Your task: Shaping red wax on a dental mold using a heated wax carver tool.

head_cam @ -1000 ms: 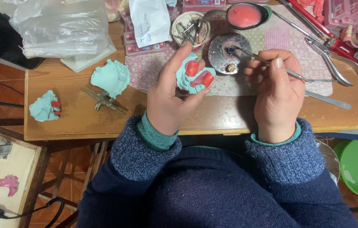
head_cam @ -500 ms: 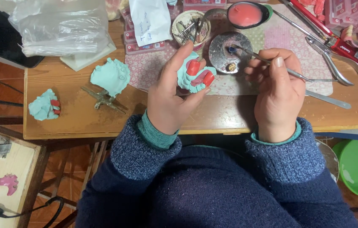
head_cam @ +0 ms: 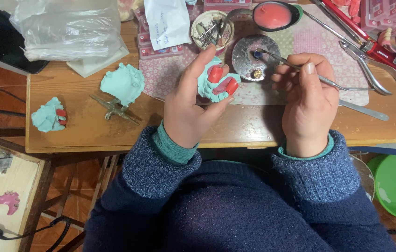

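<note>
Your left hand [head_cam: 191, 109] grips a pale turquoise plaster dental cast bearing red wax blocks [head_cam: 217, 83], fingers curled round it above the patterned pink cloth mat [head_cam: 319, 42]. Your right hand [head_cam: 307, 105] pinches a slender steel wax-carving instrument [head_cam: 300, 70], its tip resting at a round metal burner with a small flame port [head_cam: 255, 57] just beside the cast. Beyond lie a shallow cup of small metal tools [head_cam: 212, 29], a spoon-shaped dish of pink wax [head_cam: 272, 15] and red-handled pliers [head_cam: 363, 44]. On the wooden bench [head_cam: 90, 133], two further turquoise casts [head_cam: 123, 83] [head_cam: 48, 116] flank a brass hinged articulator frame [head_cam: 114, 108].
</note>
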